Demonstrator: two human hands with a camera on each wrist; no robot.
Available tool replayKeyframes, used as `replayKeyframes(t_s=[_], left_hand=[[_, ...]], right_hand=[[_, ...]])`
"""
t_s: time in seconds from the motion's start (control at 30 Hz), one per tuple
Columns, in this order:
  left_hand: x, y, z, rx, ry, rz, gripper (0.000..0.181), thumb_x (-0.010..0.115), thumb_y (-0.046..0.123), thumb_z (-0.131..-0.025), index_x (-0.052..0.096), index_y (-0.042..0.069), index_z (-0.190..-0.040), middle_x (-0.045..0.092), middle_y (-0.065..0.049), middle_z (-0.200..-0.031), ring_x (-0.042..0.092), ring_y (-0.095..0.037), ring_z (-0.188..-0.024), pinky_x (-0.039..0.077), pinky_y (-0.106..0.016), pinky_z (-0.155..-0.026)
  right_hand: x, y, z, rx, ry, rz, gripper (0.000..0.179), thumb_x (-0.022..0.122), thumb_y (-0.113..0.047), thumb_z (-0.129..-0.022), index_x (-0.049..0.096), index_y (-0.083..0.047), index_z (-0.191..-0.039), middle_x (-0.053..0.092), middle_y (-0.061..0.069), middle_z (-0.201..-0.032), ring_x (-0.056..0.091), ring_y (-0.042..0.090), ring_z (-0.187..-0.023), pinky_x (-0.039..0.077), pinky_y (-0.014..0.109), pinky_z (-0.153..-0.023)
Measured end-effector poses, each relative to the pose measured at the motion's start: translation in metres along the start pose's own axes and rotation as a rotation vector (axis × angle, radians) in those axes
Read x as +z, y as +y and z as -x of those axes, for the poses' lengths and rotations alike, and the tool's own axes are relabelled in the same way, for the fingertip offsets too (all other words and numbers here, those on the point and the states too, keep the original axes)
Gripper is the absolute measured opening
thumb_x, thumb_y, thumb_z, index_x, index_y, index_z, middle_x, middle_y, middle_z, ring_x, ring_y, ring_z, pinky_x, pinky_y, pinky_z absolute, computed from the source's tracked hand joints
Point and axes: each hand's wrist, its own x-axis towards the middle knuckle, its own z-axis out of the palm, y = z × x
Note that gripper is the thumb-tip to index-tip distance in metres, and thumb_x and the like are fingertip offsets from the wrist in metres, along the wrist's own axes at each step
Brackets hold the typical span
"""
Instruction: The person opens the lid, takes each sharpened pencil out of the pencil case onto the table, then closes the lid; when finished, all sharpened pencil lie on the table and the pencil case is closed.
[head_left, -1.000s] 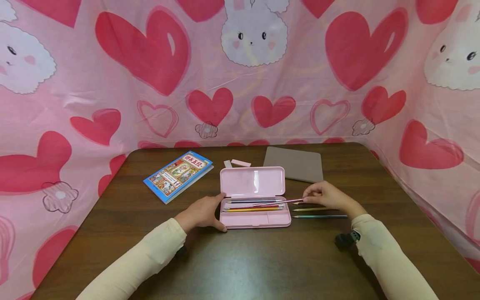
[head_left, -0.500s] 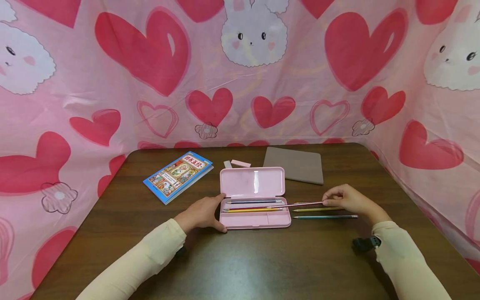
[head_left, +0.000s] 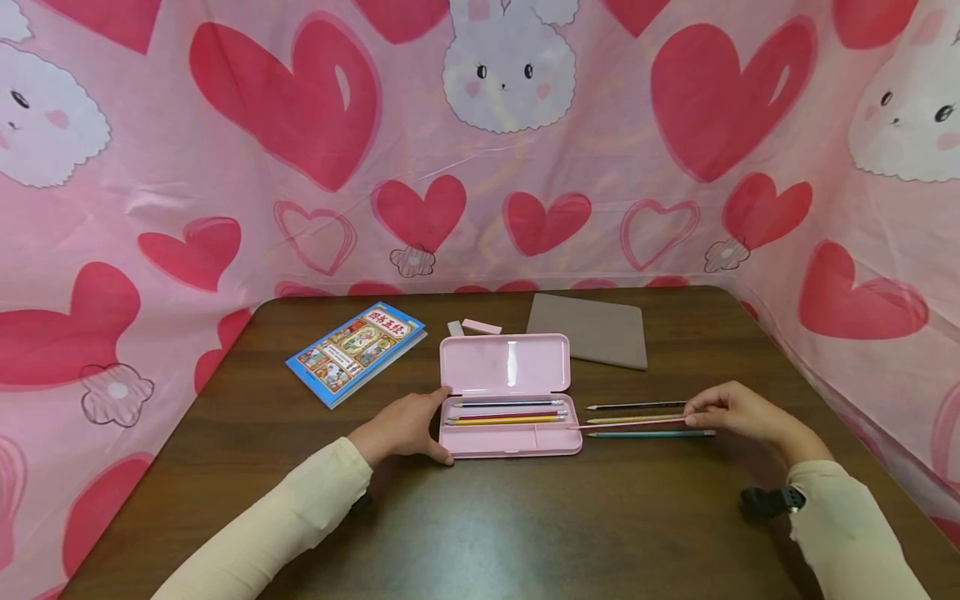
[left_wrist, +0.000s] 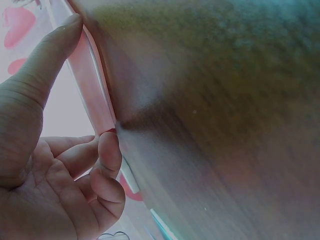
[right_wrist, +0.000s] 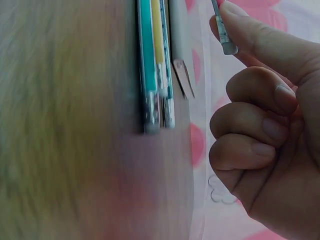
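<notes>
Backdrop: pink fabric printed with red hearts and white rabbits [head_left: 480, 150], hanging behind the back edge and along both side edges of the dark brown wood-grain table [head_left: 480, 525].
Pencil case: a pale pink, shiny rectangular box [head_left: 487, 440], lying about midway between the table's left and right edges, its lid raised along the rear long side.
Inside the case: a dark blue pencil [head_left: 506, 404], a red pencil [head_left: 517, 414] and a yellow pencil [head_left: 502, 421], all in the long rear compartment.
Left hand: the bare left hand [head_left: 405, 425] grips the case's left end, thumb at its front corner and forefinger at its back corner, well spread (the wrist view shows other fingers curled).
Right hand: the bare right hand [head_left: 738, 410] pinches a slim pinkish-red pencil [head_left: 630, 424] between thumb and forefinger near its eraser end, remaining fingers folded in.
Held pencil: slanting right of the case, its far end at the case's right side; whether it touches there, I cannot tell.
Loose pencils: a black pencil [head_left: 637, 406], a gold pencil [head_left: 615, 420] and a teal pencil [head_left: 652, 433], side by side on the table just right of the case.
Book: a blue-bordered illustrated paperback [head_left: 356, 354], towards the table's back left corner.
Near the back edge: a flat grey-brown rectangular slab [head_left: 587, 329], right of the middle; a pink stick-shaped block [head_left: 482, 327] and a small whitish block [head_left: 455, 329], behind the lid.
</notes>
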Motion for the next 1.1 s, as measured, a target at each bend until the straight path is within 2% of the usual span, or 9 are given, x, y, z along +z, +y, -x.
replayKeyframes(t_s=[0.13, 0.3, 0.6, 0.87, 1.1], left_hand=[[0.000, 0.000, 0.000, 0.002, 0.004, 0.003, 0.104, 0.084, 0.046, -0.059, 0.035, 0.007, -0.141, 0.054, -0.014, -0.131, 0.053, -0.028, -0.116, 0.042, -0.045, -0.099], [0.000, 0.000, 0.000, 0.008, 0.008, 0.008, 0.103, 0.084, 0.046, -0.059, 0.036, 0.007, -0.141, 0.054, -0.014, -0.130, 0.054, -0.028, -0.115, 0.042, -0.045, -0.098], [-0.001, 0.000, 0.001, -0.002, 0.004, -0.003, 0.104, 0.084, 0.047, -0.058, 0.036, 0.007, -0.141, 0.054, -0.014, -0.130, 0.054, -0.028, -0.116, 0.042, -0.044, -0.098], [-0.001, 0.001, 0.002, 0.009, 0.009, -0.014, 0.105, 0.084, 0.047, -0.058, 0.036, 0.006, -0.141, 0.054, -0.014, -0.130, 0.054, -0.028, -0.115, 0.042, -0.044, -0.098], [-0.001, 0.002, 0.003, 0.017, 0.012, -0.006, 0.104, 0.084, 0.047, -0.059, 0.036, 0.005, -0.141, 0.055, -0.015, -0.129, 0.054, -0.029, -0.114, 0.043, -0.045, -0.097]], right_hand=[[-0.003, 0.005, 0.009, -0.014, -0.035, -0.020, 0.008, 0.062, -0.005, -0.086, 0.066, 0.001, -0.085, 0.061, -0.014, -0.079, 0.053, -0.003, -0.070, 0.045, 0.020, -0.060], [-0.008, 0.009, 0.019, -0.038, -0.079, -0.013, 0.008, 0.060, -0.004, -0.087, 0.066, 0.002, -0.086, 0.064, -0.008, -0.080, 0.054, -0.003, -0.073, 0.043, 0.018, -0.063], [-0.010, 0.023, 0.028, -0.040, -0.073, 0.011, 0.006, 0.062, -0.003, -0.085, 0.068, 0.000, -0.085, 0.067, -0.013, -0.081, 0.055, -0.007, -0.075, 0.044, 0.016, -0.064], [-0.006, 0.025, 0.027, 0.032, -0.064, -0.005, 0.005, 0.068, -0.007, -0.081, 0.071, -0.002, -0.082, 0.063, -0.017, -0.074, 0.046, -0.006, -0.066, 0.037, 0.020, -0.054], [-0.002, 0.027, 0.027, -0.011, -0.080, -0.031, 0.004, 0.070, -0.002, -0.077, 0.070, -0.001, -0.081, 0.051, -0.021, -0.064, 0.039, -0.007, -0.059, 0.032, 0.023, -0.045]])
